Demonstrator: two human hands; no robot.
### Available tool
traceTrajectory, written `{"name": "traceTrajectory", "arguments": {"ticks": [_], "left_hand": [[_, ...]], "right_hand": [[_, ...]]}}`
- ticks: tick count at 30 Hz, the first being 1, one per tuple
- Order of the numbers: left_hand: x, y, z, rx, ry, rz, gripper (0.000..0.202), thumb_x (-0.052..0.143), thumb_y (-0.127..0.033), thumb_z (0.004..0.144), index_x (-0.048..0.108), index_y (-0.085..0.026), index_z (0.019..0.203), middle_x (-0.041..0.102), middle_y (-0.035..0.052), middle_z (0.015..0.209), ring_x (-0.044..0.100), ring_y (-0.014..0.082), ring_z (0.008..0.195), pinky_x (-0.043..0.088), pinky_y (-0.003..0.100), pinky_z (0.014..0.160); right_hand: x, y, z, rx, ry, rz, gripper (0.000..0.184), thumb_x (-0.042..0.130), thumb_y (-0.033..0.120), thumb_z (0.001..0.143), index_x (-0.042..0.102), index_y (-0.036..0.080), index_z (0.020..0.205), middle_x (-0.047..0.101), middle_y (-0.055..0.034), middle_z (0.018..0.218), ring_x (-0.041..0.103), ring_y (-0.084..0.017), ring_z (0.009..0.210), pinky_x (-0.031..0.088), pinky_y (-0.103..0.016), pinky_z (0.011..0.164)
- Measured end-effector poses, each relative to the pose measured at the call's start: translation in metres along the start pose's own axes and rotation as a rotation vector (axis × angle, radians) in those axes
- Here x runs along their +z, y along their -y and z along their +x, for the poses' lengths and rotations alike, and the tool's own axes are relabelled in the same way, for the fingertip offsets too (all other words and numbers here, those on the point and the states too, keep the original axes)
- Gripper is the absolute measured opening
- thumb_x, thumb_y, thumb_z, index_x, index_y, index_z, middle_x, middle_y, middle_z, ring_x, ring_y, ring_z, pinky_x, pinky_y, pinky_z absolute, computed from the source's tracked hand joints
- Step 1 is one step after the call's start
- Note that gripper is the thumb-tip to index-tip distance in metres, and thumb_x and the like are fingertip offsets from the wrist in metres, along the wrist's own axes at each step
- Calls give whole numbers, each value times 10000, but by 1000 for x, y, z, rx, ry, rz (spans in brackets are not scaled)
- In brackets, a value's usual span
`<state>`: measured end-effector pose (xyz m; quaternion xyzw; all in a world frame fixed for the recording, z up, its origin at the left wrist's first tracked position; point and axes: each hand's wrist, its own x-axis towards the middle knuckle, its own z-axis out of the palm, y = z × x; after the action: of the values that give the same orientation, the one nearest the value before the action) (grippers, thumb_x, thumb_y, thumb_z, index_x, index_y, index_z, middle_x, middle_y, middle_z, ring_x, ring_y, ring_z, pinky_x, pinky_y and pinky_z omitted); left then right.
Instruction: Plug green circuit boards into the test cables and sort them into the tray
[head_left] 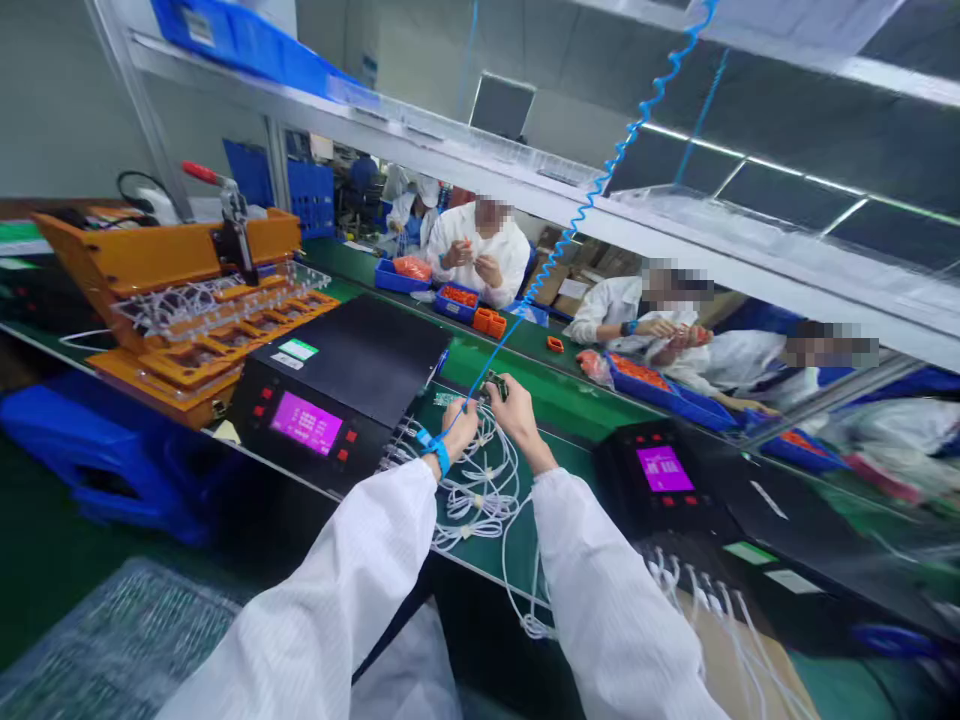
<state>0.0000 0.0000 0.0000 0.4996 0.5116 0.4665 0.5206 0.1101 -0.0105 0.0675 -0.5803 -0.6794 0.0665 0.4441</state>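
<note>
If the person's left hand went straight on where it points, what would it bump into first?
Probably the small circuit board held by the right hand, just ahead, though depth is hard to judge.

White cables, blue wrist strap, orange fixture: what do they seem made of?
White cables: probably smooth plastic sheathing, flexible enough to coil loosely. Blue wrist strap: perhaps matte fabric or rubber, bending closely round the wrist. Orange fixture: rigid, with flat, straight-edged panels; matte plastic or painted metal, unclear which.

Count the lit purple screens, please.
2. The left screen is on the black box left of the left hand; the right screen is on another black box, right of the right hand. More may be hidden.
</note>
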Motion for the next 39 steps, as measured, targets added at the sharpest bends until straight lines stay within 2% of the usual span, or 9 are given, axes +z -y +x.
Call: {"name": "traceTrajectory", "arguments": {"ticks": [5,9,12,15,21,27,33,36,39], "left_hand": [[9,-4,-2,79,27,-35,235,556,-300,1034,647,-174,1211,722,27,870,688,144,711,510,255,699],[7,-8,-11,135,98,-40,175,605,-303,995,712,-170,957,665,-5,648,666,161,628,483,248,662],[4,-11,-18,132,153,-46,222,611,-297,985,703,-160,836,709,14,701,661,144,598,495,244,666],[3,-11,-18,85,199,-49,240,587,-287,998,699,-148,838,759,44,817,660,121,576,496,229,628],[4,-15,-10,-46,191,-26,278,611,-264,992,701,-137,762,757,57,775,619,97,498,507,230,624],[3,-19,-10,-154,183,-23,321,579,-287,1015,710,-124,771,764,74,796,608,87,499,443,202,534],[-3,-9,-38,-201,266,-49,193,648,-182,946,680,-114,768,768,94,803,622,95,506,400,200,492],[-1,-5,-42,-179,206,-91,112,573,-178,987,661,-130,937,780,103,981,667,88,601,418,188,516],[4,-1,-38,-163,138,-82,94,568,-165,976,642,-134,1026,771,116,1027,682,105,656,449,201,550]], "right_hand": [[-5,5,-4,-32,0,14,272,528,471,894,610,218,840,693,-65,838,591,-213,764,462,-343,784],[-10,3,2,102,-17,146,290,678,463,846,578,215,735,606,-3,703,494,-165,672,412,-301,692],[-13,-6,11,271,9,262,368,807,451,754,552,209,644,513,43,582,412,-125,593,355,-271,593],[-10,-17,17,393,41,352,379,835,423,744,553,202,619,475,58,518,389,-102,522,318,-251,503],[6,-29,20,619,40,564,480,869,254,753,432,227,558,376,87,441,305,-58,417,241,-207,367],[21,-39,28,749,-16,753,468,873,77,715,441,219,606,379,108,450,296,-36,396,244,-165,321],[-14,-62,43,835,-226,898,433,742,102,868,378,235,674,338,135,451,265,-28,372,221,-121,306],[-32,-71,41,866,-239,974,319,666,126,924,440,222,721,435,107,493,316,-36,377,231,-123,300],[-33,-75,34,895,-215,1063,288,612,207,970,445,229,736,462,90,515,366,-58,386,258,-144,299]]}}
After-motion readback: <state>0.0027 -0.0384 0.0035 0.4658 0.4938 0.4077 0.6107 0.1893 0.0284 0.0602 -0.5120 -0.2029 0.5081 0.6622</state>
